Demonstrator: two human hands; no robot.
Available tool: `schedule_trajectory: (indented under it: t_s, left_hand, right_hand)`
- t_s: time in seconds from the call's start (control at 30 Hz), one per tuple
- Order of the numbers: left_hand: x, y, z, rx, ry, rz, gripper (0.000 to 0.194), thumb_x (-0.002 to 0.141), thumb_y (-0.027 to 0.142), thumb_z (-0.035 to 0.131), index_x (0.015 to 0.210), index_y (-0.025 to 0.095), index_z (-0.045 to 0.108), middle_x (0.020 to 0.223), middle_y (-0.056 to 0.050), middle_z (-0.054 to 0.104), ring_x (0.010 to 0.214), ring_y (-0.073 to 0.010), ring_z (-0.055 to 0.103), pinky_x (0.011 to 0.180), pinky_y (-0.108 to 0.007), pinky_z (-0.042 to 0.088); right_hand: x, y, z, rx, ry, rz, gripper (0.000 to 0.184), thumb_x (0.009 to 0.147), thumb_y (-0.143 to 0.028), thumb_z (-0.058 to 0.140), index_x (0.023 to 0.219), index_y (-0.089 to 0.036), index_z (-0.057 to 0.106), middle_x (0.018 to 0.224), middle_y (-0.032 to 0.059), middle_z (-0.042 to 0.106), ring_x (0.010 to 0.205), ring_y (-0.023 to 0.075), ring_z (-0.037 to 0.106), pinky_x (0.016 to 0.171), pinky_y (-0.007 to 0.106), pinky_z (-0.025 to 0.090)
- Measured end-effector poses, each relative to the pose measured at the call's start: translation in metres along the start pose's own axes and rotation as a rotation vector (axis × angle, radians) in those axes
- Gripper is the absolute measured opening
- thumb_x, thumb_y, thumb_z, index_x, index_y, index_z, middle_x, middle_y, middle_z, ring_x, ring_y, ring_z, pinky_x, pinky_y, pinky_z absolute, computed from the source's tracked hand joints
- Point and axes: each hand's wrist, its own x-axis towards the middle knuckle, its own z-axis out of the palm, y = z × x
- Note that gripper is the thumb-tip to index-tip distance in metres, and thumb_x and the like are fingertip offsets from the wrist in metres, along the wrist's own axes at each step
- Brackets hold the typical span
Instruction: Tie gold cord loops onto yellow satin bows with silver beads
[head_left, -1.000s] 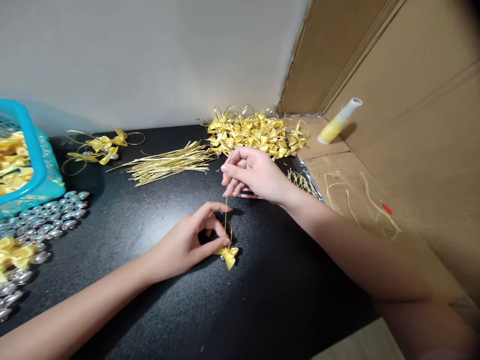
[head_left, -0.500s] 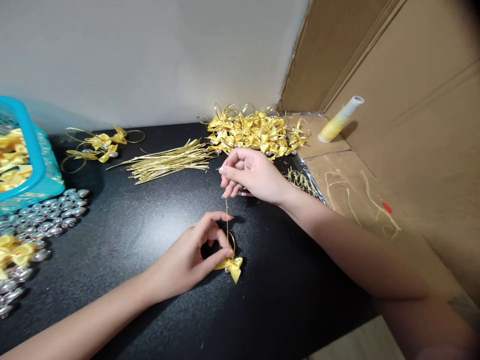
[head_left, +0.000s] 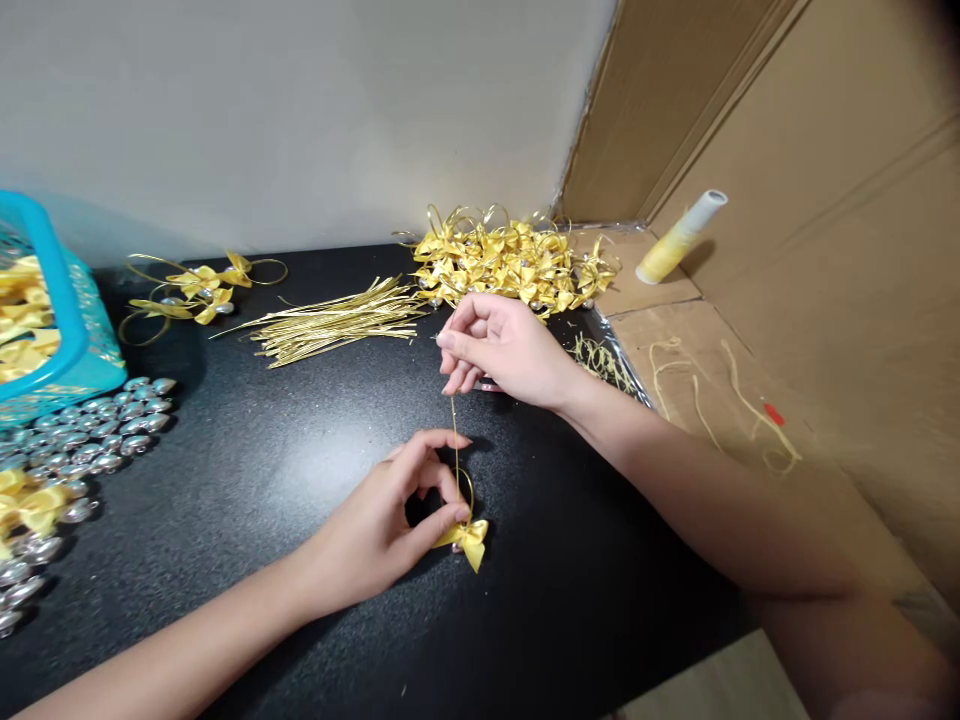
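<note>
My left hand (head_left: pixel 409 500) pinches a yellow ribbon bow (head_left: pixel 472 540) between thumb and finger, low over the black table. A loop of gold cord (head_left: pixel 472 488) rises from the bow, and a small shiny piece shows under it. Higher up, my right hand (head_left: pixel 487 345) is closed on the upper end of the gold cord (head_left: pixel 454 430), which runs taut down to the bow. Behind the right hand lies a heap of finished-looking bows with cord loops (head_left: pixel 502 260). A bundle of straight gold cords (head_left: pixel 337 322) lies to its left.
At the left stands a turquoise basket (head_left: pixel 67 350) of yellow bows, with silver heart-shaped beads (head_left: pixel 105 430) before it. A few looped bows (head_left: pixel 202 285) lie near the wall. Right, a yellow-and-white tube (head_left: pixel 679 240) stands on cardboard by cord scraps (head_left: pixel 604 362).
My left hand and the bow have shifted slightly down and to the right. My right hand stays almost in place, still holding the cord.
</note>
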Motion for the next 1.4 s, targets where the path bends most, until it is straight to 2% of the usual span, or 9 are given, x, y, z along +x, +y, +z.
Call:
schedule_trajectory:
  t_s: [0.27, 0.57, 0.73, 0.9, 0.97, 1.07, 1.2, 1.3, 1.4]
  left_hand:
    - [-0.003, 0.001, 0.003, 0.054, 0.043, -0.005, 0.037, 0.093, 0.024, 0.05, 0.126, 0.022, 0.033, 0.074, 0.003, 0.064, 0.069, -0.0151, 0.063, 0.074, -0.033, 0.047]
    - [-0.004, 0.001, 0.005, 0.068, 0.104, -0.009, 0.045, 0.093, 0.025, 0.052, 0.133, 0.024, 0.033, 0.075, 0.003, 0.068, 0.068, -0.0151, 0.063, 0.07, -0.031, 0.047]
    - [-0.003, -0.001, 0.002, 0.156, 0.162, 0.006, 0.037, 0.089, 0.027, 0.061, 0.124, 0.026, 0.049, 0.087, 0.001, 0.075, 0.081, -0.0172, 0.068, 0.081, -0.033, 0.047]
    - [-0.009, -0.001, -0.004, 0.213, 0.205, 0.0, 0.037, 0.087, 0.029, 0.062, 0.123, 0.024, 0.056, 0.102, -0.003, 0.075, 0.091, -0.0189, 0.067, 0.083, -0.032, 0.048]
    - [-0.012, 0.0, -0.008, 0.245, 0.273, -0.011, 0.032, 0.086, 0.03, 0.06, 0.116, 0.022, 0.059, 0.1, -0.005, 0.074, 0.087, -0.0186, 0.066, 0.078, -0.031, 0.049]
    - [-0.011, 0.006, -0.017, 0.319, 0.361, -0.123, 0.022, 0.085, 0.035, 0.055, 0.098, 0.019, 0.062, 0.079, -0.002, 0.071, 0.063, -0.0156, 0.06, 0.061, -0.027, 0.047]
    - [0.008, 0.021, -0.025, 0.346, 0.103, -0.314, 0.035, 0.084, 0.048, 0.05, 0.068, 0.019, 0.061, 0.056, 0.0, 0.063, 0.049, -0.0144, 0.054, 0.047, -0.024, 0.037]
    - [0.024, 0.03, -0.024, 0.382, -0.045, -0.412, 0.04, 0.081, 0.048, 0.051, 0.054, 0.019, 0.057, 0.049, -0.001, 0.061, 0.044, -0.0147, 0.054, 0.043, -0.023, 0.032]
    - [0.031, 0.03, -0.021, 0.277, -0.187, -0.488, 0.031, 0.077, 0.039, 0.053, 0.056, 0.018, 0.061, 0.051, -0.001, 0.064, 0.04, -0.0142, 0.056, 0.041, -0.022, 0.036]
  right_hand:
    - [0.002, -0.001, -0.003, 0.013, 0.059, -0.037, 0.017, 0.09, -0.016, 0.055, 0.076, -0.02, 0.045, 0.06, -0.0065, 0.059, 0.05, 0.0059, 0.062, 0.05, 0.016, 0.051]
    - [0.003, -0.002, -0.006, 0.019, 0.078, -0.058, 0.018, 0.09, -0.016, 0.055, 0.076, -0.02, 0.044, 0.061, -0.0062, 0.059, 0.052, 0.0071, 0.063, 0.052, 0.018, 0.052]
    - [0.001, -0.006, -0.007, 0.033, 0.066, -0.114, 0.022, 0.087, -0.029, 0.062, 0.078, -0.02, 0.044, 0.062, -0.0064, 0.06, 0.052, 0.0063, 0.063, 0.051, 0.016, 0.052]
    - [-0.002, -0.012, -0.006, -0.012, 0.021, -0.141, 0.027, 0.082, -0.037, 0.068, 0.077, -0.019, 0.048, 0.063, -0.005, 0.06, 0.051, 0.0068, 0.063, 0.049, 0.018, 0.052]
    - [-0.006, -0.02, -0.006, -0.042, -0.008, -0.15, 0.028, 0.079, -0.038, 0.07, 0.077, -0.019, 0.05, 0.064, -0.0042, 0.061, 0.051, 0.007, 0.063, 0.048, 0.018, 0.052]
    - [-0.02, -0.039, -0.005, -0.081, -0.098, -0.185, 0.027, 0.077, -0.038, 0.072, 0.075, -0.018, 0.053, 0.069, -0.0026, 0.063, 0.055, 0.0072, 0.063, 0.05, 0.018, 0.052]
    - [-0.049, -0.058, 0.0, -0.168, -0.222, -0.219, 0.018, 0.08, -0.028, 0.07, 0.072, -0.017, 0.059, 0.074, -0.0007, 0.064, 0.064, 0.0092, 0.064, 0.061, 0.022, 0.055]
    - [-0.071, -0.06, 0.002, -0.225, -0.163, -0.322, 0.009, 0.081, -0.017, 0.068, 0.075, -0.017, 0.062, 0.077, 0.001, 0.065, 0.073, 0.0116, 0.065, 0.067, 0.025, 0.055]
    - [-0.092, -0.055, 0.004, -0.297, -0.129, -0.463, 0.008, 0.08, -0.012, 0.07, 0.076, -0.017, 0.065, 0.079, 0.0033, 0.069, 0.078, 0.013, 0.067, 0.073, 0.027, 0.056]
